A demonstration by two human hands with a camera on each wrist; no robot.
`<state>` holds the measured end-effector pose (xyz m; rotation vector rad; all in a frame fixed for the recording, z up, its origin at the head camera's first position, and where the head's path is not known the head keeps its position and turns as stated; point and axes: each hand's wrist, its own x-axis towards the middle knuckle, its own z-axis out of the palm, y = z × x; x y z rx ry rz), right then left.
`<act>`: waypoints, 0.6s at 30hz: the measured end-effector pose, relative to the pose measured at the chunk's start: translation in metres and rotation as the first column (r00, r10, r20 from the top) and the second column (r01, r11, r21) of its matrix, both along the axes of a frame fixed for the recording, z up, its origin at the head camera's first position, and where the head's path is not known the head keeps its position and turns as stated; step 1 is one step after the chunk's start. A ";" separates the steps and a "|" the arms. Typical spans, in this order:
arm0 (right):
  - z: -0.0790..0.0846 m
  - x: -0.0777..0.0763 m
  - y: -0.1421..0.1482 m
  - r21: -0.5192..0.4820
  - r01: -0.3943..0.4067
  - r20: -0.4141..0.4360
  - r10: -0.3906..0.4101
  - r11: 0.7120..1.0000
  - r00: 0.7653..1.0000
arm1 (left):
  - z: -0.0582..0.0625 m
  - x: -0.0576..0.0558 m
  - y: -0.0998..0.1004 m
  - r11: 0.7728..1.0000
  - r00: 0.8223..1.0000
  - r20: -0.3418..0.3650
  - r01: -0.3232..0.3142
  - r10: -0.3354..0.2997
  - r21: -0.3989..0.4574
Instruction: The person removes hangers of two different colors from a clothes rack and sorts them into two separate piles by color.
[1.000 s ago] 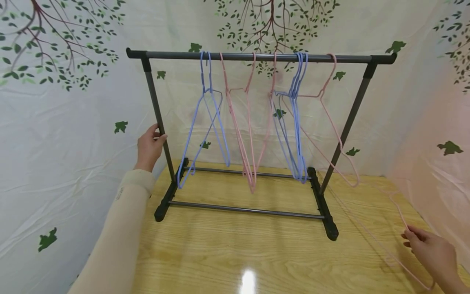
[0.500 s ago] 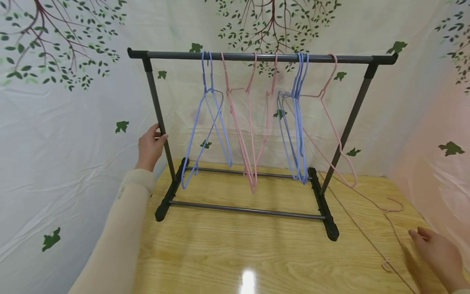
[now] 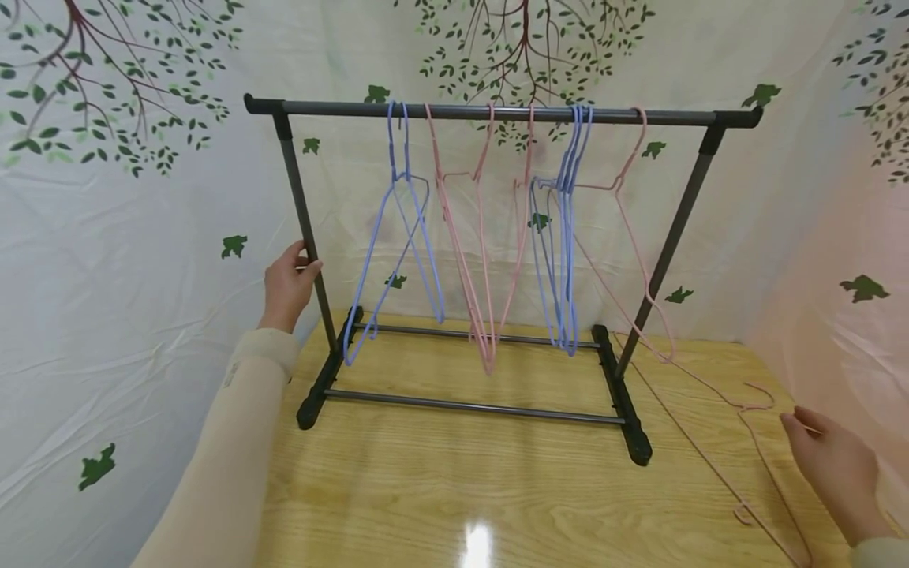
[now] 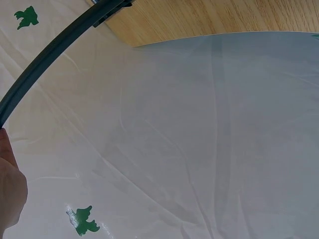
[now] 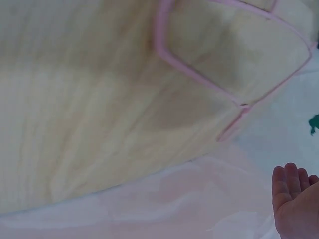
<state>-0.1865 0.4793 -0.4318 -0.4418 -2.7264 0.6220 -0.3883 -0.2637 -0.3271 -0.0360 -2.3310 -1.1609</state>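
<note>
In the head view my left hand [image 3: 288,288] grips the left upright of a dark grey clothes rack [image 3: 454,405]. The left wrist view catches just part of that hand [image 4: 11,189] at its left edge, beside the dark post [image 4: 47,54]. My right hand [image 3: 832,465] hovers above the table's right side, holding nothing; its fingers look relaxed in the right wrist view. Just left of it a pink wire hanger [image 3: 761,460] lies flat on the table, its hook toward the back. The same pink hanger [image 5: 199,77] crosses the top of the right wrist view.
From the rack's top bar hang blue hangers [image 3: 383,229], pink hangers [image 3: 465,272] and a tight bunch of blue hangers [image 3: 566,260]. A single pink hanger [image 3: 632,237] hangs at the right. The wooden table [image 3: 426,489] meets leaf-patterned cloth walls [image 3: 128,315].
My right hand has let go of the pink hanger, which now rests on the table, and has lifted slightly. The left hand stays on the upright. The hung hangers sway a little.
</note>
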 end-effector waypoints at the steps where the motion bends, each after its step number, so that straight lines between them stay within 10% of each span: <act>1: 0.004 -0.002 -0.005 -0.014 0.019 -0.021 -0.019 1.000 1.000 | 0.000 0.000 0.000 1.000 1.000 0.001 0.002 -0.002 0.001; 7: 0.035 -0.013 -0.034 -0.102 0.072 -0.131 -0.085 0.992 0.988 | 0.001 0.002 0.002 1.000 1.000 0.007 0.004 -0.004 0.001; 18: 0.097 -0.030 -0.095 -0.244 -0.076 -0.311 -0.003 0.967 0.950 | 0.000 0.003 0.001 1.000 1.000 0.002 0.004 -0.004 -0.008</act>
